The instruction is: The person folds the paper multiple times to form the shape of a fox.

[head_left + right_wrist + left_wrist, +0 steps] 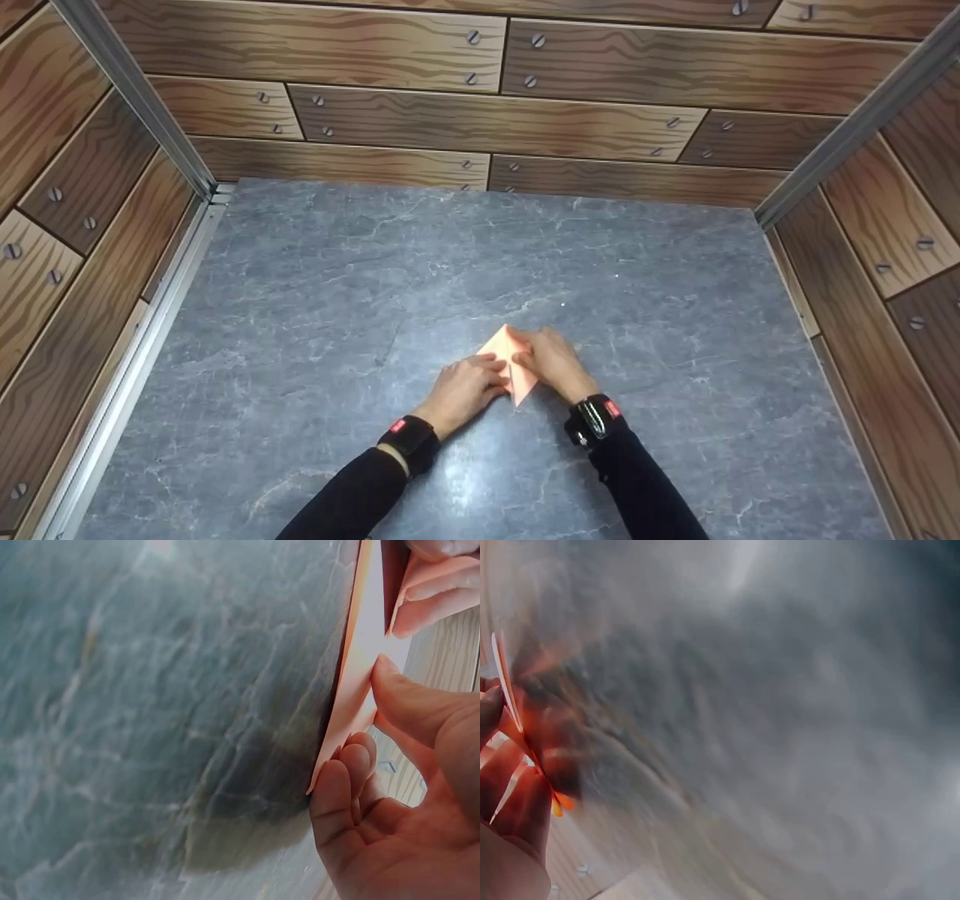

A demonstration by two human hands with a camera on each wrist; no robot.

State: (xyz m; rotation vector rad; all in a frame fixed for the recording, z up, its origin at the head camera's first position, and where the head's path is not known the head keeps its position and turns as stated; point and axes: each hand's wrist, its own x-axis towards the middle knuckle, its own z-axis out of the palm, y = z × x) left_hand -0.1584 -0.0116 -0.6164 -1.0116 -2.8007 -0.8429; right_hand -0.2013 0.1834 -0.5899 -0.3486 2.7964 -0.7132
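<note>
A folded sheet of salmon-orange paper [504, 343], shaped like a narrow kite with a seam down its middle, is held at the centre of the grey surface. My left hand [463, 388] holds its lower left side, fingertips lying over the flap. On the right edge, my right hand [557, 363] pinches the paper, thumb on the upper face. The right wrist view shows the right thumb [397, 686] pressing the sheet [358, 675] and curled fingers at its edge. In the left wrist view the paper [508, 686] appears nearly edge-on beside the left hand [514, 810].
A grey marbled work surface [360, 262] lies under the hands. Wood-print panels [405, 112] wall the back and both sides, with metal rails [142, 97] at the corners. A dark band [412, 444] is worn on the left wrist and another [595, 420] on the right.
</note>
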